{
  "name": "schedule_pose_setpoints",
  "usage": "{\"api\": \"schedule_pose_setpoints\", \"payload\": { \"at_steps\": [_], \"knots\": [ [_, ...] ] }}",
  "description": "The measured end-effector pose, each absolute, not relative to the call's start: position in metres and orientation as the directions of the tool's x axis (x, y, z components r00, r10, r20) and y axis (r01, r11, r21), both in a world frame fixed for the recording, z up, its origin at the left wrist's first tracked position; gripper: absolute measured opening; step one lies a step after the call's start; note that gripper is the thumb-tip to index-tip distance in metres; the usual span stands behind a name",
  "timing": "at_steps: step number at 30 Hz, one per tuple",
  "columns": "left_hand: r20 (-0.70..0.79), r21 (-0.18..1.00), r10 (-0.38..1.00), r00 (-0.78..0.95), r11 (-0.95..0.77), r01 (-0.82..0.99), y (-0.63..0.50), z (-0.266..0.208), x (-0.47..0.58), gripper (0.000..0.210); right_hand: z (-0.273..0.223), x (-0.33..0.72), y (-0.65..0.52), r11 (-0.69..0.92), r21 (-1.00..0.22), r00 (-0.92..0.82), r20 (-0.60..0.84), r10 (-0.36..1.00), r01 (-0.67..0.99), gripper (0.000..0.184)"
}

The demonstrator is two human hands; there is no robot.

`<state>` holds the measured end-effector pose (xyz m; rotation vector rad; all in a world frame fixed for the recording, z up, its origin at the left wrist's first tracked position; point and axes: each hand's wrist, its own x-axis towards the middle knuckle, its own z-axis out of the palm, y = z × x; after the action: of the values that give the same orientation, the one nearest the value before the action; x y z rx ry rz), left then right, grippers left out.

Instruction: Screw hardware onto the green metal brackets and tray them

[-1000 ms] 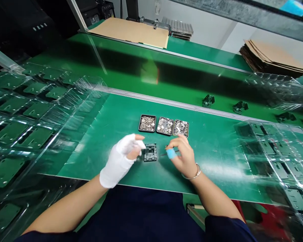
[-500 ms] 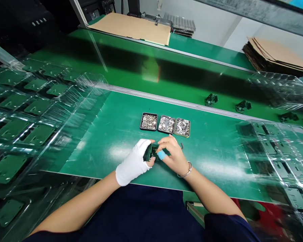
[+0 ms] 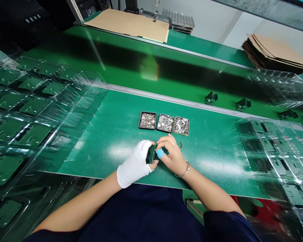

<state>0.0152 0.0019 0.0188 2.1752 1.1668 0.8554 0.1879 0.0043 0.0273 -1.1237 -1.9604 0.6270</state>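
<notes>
My left hand [image 3: 136,163], in a white glove with bare fingertips, is closed round a small dark green plastic part [image 3: 152,154]. The part is held above the green tabletop, and my fingers cover some of it. Against its right side, my right hand [image 3: 172,154] is pinched, with blue tape round one finger and a bracelet on the wrist. Whatever lies between those fingertips is hidden. Beyond my hands stand three small trays of tiny metal pieces: the left tray [image 3: 139,125], the middle tray [image 3: 157,127] and the right tray [image 3: 188,130].
A small bent dark piece [image 3: 181,144] lies right of my right hand. Clear plastic trays with green parts flank me, a left stack [image 3: 44,122] and a right stack [image 3: 275,151]. Several dark green assemblies [image 3: 211,97] sit on the green strip beyond the metal rail [image 3: 151,96].
The green part has turned in my left hand, so its narrower side faces me. My right fingers stay pinched close to it. The whole view has shifted slightly.
</notes>
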Motion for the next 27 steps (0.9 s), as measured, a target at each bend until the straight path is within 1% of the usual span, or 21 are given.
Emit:
{"api": "schedule_pose_setpoints", "payload": {
  "at_steps": [2, 3, 7, 9, 14, 18, 20, 23, 25, 27],
  "knots": [
    [0.344, 0.637, 0.836, 0.427, -0.542, 0.548, 0.001, 0.017, 0.015, 0.043, 0.026, 0.188, 0.004, 0.480, -0.731, -0.293, 0.382, 0.877, 0.485, 0.008],
    [0.351, 0.635, 0.832, 0.430, -0.549, 0.543, 0.001, 0.017, 0.015, 0.043, 0.025, 0.188, 0.005, 0.481, -0.731, -0.291, 0.383, 0.876, 0.484, 0.008],
    [0.268, 0.751, 0.849, 0.456, -0.480, 0.453, 0.002, 0.022, 0.014, 0.042, 0.023, 0.188, 0.008, 0.496, -0.740, -0.302, 0.396, 0.867, 0.454, 0.008],
    [0.268, 0.752, 0.849, 0.455, -0.480, 0.451, 0.003, 0.024, 0.014, 0.040, 0.022, 0.188, 0.010, 0.493, -0.763, -0.301, 0.395, 0.868, 0.417, 0.008],
    [0.384, 0.646, 0.832, 0.401, -0.552, 0.527, 0.007, 0.022, 0.018, 0.037, 0.024, 0.186, 0.010, 0.464, -0.804, -0.253, 0.393, 0.884, 0.372, 0.006],
    [0.436, 0.604, 0.813, 0.385, -0.582, 0.545, 0.015, 0.021, 0.019, 0.025, 0.026, 0.184, 0.007, 0.479, -0.792, -0.250, 0.411, 0.877, 0.379, 0.007],
    [0.467, 0.562, 0.791, 0.396, -0.611, 0.557, 0.018, 0.023, 0.019, 0.020, 0.026, 0.183, 0.006, 0.487, -0.782, -0.254, 0.417, 0.873, 0.389, 0.007],
    [0.511, 0.443, 0.748, 0.425, -0.652, 0.616, 0.019, 0.025, 0.022, 0.018, 0.022, 0.183, 0.005, 0.506, -0.754, -0.268, 0.430, 0.862, 0.418, 0.008],
    [0.528, 0.358, 0.743, 0.412, -0.635, 0.685, 0.017, 0.024, 0.026, 0.018, 0.017, 0.183, 0.004, 0.531, -0.712, -0.278, 0.452, 0.847, 0.459, 0.012],
    [0.534, 0.321, 0.755, 0.380, -0.597, 0.735, 0.013, 0.022, 0.031, 0.020, 0.012, 0.183, 0.003, 0.540, -0.661, -0.284, 0.462, 0.840, 0.521, 0.015]
  ]
}}
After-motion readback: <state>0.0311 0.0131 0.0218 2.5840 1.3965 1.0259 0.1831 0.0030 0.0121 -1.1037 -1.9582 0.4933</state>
